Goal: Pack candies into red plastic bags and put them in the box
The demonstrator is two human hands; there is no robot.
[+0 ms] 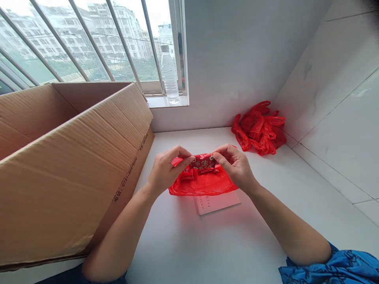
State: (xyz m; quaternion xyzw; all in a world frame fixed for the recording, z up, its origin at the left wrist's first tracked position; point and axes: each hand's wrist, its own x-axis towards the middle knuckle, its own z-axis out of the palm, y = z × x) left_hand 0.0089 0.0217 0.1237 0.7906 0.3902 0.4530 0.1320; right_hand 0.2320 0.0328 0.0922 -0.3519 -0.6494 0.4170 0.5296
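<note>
- A small red packet (203, 162) with white printed characters is being held up between the two hands, just above the middle of the white counter (207, 244).
- The left hand (166, 169) is pinching the packet's left end, thumb and forefinger closed on it and the other fingers curled in.
- The right hand (235, 165) is gripping the packet's right end in the same pinch.
- A red plastic bag (204, 185) is lying crumpled on the counter directly under the packet, with more small red packets showing inside it.
- A paper slip (219, 202) with handwritten lines is sticking out from beneath the bag's near edge.
- A blue sleeve (331, 268) is covering the right upper arm at the lower corner.
- A large open cardboard box (68, 165) is standing on the left, just beside the left forearm.
- A heap of red bags (260, 128) is sitting in the far right corner against the wall, well apart from the hands.
- A clear water bottle (170, 75) is standing upright on the window ledge behind.
</note>
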